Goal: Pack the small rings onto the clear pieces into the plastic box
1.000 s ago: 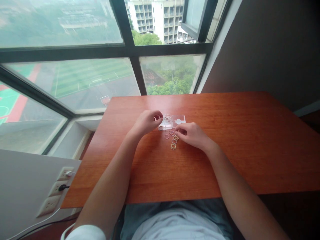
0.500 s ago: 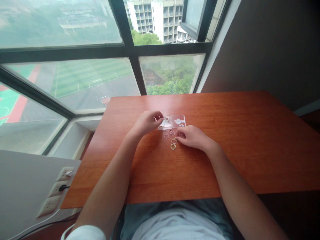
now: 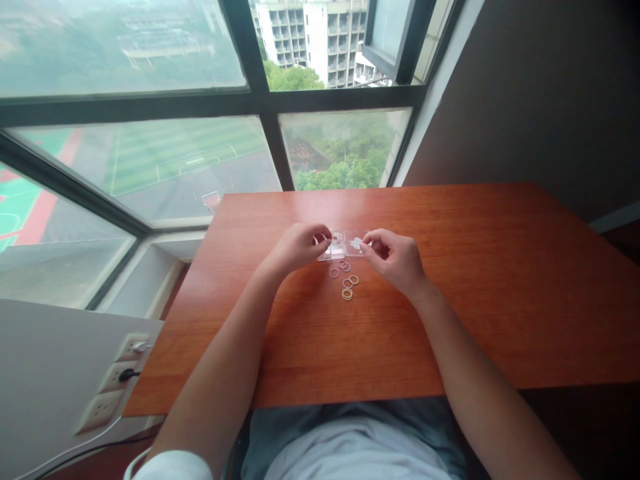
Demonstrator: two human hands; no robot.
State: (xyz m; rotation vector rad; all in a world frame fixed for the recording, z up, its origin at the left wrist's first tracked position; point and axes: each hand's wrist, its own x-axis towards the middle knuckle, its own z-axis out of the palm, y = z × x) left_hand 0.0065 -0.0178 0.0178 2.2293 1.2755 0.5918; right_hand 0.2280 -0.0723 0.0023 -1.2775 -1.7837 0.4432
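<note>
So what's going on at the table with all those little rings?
A person has both arms over a brown table. The left grip is at the left side of a little clear box, and the right grip is at its open lid. Some pink rings and yellow rings lie on the table in front of the box. I can't tell whether either grip is pinching a ring.
</note>
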